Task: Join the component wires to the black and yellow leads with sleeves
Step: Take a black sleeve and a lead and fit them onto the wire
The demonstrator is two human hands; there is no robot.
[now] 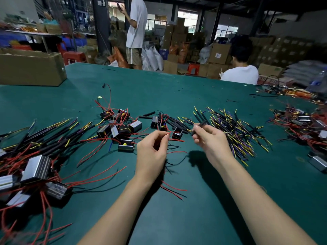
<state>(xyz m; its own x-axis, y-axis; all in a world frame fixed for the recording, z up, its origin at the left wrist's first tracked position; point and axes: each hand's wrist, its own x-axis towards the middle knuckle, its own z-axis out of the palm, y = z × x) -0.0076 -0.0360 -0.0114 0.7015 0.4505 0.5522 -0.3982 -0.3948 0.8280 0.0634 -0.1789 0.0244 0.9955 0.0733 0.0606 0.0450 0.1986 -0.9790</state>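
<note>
At centre frame the left hand [152, 152] is pinching a red wire [174, 134] between thumb and forefinger, the other fingers curled; more red and black strands are trailing below the palm toward the lower centre. Just right of it, the right hand [208, 138] is gripping a black lead [200, 125] near its end, blurred, so whether a sleeve is already on it cannot be told. The two hands are near each other but apart, above the green mat [194, 200]. The step in hand appears to be bringing wire end and lead end together. To do this well, the operator should be holding each conductor close to its tip so it does not flex, aligning the ends along one axis, and keeping the sleeve clear of the bare ends until they are joined. Spare leads [235, 131] are lying in a pile at right of centre; components [122, 128] with red wires are lying left of centre.
</note>
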